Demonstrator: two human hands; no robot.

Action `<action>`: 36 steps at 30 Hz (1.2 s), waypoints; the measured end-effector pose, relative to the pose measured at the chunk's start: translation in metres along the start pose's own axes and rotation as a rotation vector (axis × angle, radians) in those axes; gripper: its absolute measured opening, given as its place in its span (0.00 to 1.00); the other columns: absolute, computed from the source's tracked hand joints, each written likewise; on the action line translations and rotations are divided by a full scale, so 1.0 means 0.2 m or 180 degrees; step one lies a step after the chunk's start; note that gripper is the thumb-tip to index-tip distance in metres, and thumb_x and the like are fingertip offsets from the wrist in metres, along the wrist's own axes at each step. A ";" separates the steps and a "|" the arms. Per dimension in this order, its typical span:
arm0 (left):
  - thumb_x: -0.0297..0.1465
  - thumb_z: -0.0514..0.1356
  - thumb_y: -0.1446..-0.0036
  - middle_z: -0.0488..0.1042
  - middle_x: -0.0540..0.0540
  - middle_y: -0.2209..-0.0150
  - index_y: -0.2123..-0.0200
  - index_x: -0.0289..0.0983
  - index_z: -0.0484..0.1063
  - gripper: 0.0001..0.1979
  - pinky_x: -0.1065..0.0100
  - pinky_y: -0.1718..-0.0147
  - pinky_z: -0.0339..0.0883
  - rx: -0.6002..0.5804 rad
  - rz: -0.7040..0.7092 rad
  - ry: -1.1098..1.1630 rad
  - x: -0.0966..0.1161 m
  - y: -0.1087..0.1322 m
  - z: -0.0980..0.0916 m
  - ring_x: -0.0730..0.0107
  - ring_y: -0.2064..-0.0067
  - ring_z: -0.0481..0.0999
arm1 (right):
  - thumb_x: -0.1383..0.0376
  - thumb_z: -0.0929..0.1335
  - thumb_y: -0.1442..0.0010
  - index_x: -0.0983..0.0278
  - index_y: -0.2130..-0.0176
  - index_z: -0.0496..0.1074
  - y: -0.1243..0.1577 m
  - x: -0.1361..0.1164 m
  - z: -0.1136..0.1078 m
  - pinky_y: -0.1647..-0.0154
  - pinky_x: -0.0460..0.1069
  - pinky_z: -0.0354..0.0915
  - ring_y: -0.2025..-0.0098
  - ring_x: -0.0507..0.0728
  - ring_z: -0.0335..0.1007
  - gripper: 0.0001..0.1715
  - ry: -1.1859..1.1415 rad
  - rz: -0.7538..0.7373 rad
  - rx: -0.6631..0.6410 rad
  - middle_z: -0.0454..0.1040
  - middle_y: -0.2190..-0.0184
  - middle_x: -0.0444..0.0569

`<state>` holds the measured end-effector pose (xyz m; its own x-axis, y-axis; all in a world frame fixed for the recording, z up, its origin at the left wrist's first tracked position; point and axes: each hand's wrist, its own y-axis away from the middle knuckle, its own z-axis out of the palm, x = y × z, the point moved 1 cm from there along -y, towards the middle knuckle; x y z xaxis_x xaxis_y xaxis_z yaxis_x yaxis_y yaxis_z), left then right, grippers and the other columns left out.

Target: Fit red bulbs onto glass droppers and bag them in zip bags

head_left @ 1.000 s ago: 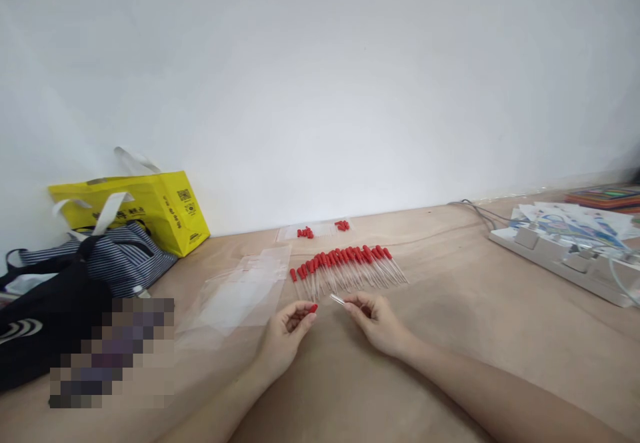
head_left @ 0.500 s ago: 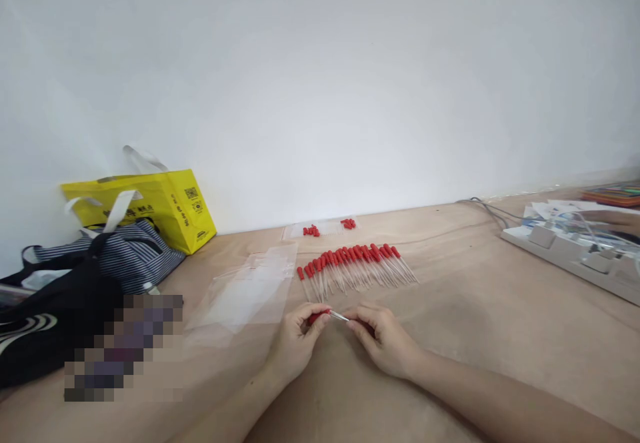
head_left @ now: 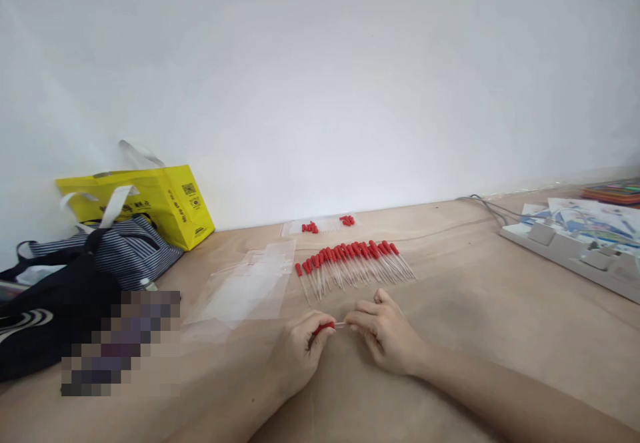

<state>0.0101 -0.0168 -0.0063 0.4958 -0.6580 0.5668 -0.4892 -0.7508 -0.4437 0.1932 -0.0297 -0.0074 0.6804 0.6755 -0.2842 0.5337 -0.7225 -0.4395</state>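
Note:
My left hand [head_left: 306, 344] is closed around the red rubber bulb [head_left: 325, 327] of a dropper. From the bulb a thin clear tube [head_left: 341, 325] runs right into the fingertips of my right hand [head_left: 384, 333], which pinches it. Most of that tube is hidden by the right fingers. Beyond both hands lies a slanted row of droppers [head_left: 345, 263], their red bulbs pointing to the wall and clear stems toward me. Farther back, two small heaps of loose red bulbs [head_left: 310, 228] rest on or beside a clear plastic bag [head_left: 290, 229].
Clear zip bags [head_left: 245, 289] lie flat left of the row. At the left stand a yellow bag [head_left: 170, 206], a striped bag [head_left: 135, 249] and a black bag [head_left: 60, 323]. A white power strip [head_left: 570, 263] with cables and printed papers [head_left: 600, 219] is at the right.
My right hand has turned and its fingers have lifted while pinching the tube. Less of the tube shows between my hands, and the dropper lies more level. The view has shifted slightly.

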 end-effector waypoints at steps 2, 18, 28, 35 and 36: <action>0.30 0.52 0.45 0.74 0.48 0.72 0.70 0.40 0.71 0.08 0.71 0.69 0.63 0.0018 0.0072 -0.0109 0.01 0.01 0.00 0.69 0.69 0.72 | 0.72 0.58 0.46 0.62 0.65 0.68 0.00 -0.01 0.00 0.68 0.49 0.45 0.74 0.51 0.59 0.13 -0.0049 -0.0021 -0.0001 0.69 0.72 0.46; 0.29 0.49 0.44 0.71 0.48 0.74 0.71 0.37 0.67 0.08 0.70 0.71 0.61 -0.0211 0.0372 -0.0461 0.02 0.01 0.00 0.70 0.71 0.69 | 0.71 0.58 0.46 0.64 0.68 0.68 -0.02 -0.01 0.04 0.69 0.47 0.49 0.74 0.51 0.60 0.11 -0.0489 -0.0086 -0.0046 0.69 0.74 0.45; 0.29 0.53 0.47 0.74 0.49 0.72 0.68 0.38 0.72 0.07 0.72 0.70 0.63 -0.0315 -0.0069 -0.0234 -0.01 -0.03 -0.01 0.71 0.70 0.72 | 0.68 0.58 0.42 0.63 0.64 0.69 -0.06 0.03 0.00 0.64 0.47 0.56 0.66 0.53 0.65 0.12 -0.0906 -0.0009 -0.0347 0.72 0.68 0.47; 0.33 0.58 0.52 0.77 0.49 0.72 0.68 0.39 0.76 0.09 0.70 0.69 0.64 -0.0314 -0.0592 0.0473 -0.06 -0.06 -0.08 0.68 0.70 0.74 | 0.63 0.60 0.42 0.62 0.69 0.71 -0.03 0.07 -0.02 0.62 0.47 0.56 0.71 0.51 0.66 0.12 -0.1038 0.0256 -0.0288 0.73 0.73 0.44; 0.34 0.59 0.53 0.77 0.49 0.72 0.67 0.39 0.75 0.09 0.70 0.68 0.65 -0.0160 -0.0788 0.0730 -0.06 -0.06 -0.09 0.68 0.69 0.74 | 0.62 0.60 0.42 0.62 0.70 0.71 -0.03 0.06 -0.01 0.63 0.47 0.56 0.73 0.50 0.65 0.12 -0.1082 0.0355 -0.0247 0.72 0.75 0.43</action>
<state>-0.0024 0.0016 0.0039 0.4323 -0.4218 0.7970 -0.4117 -0.8787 -0.2417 0.1994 -0.0171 -0.0060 0.5378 0.5928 -0.5995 0.5110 -0.7948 -0.3274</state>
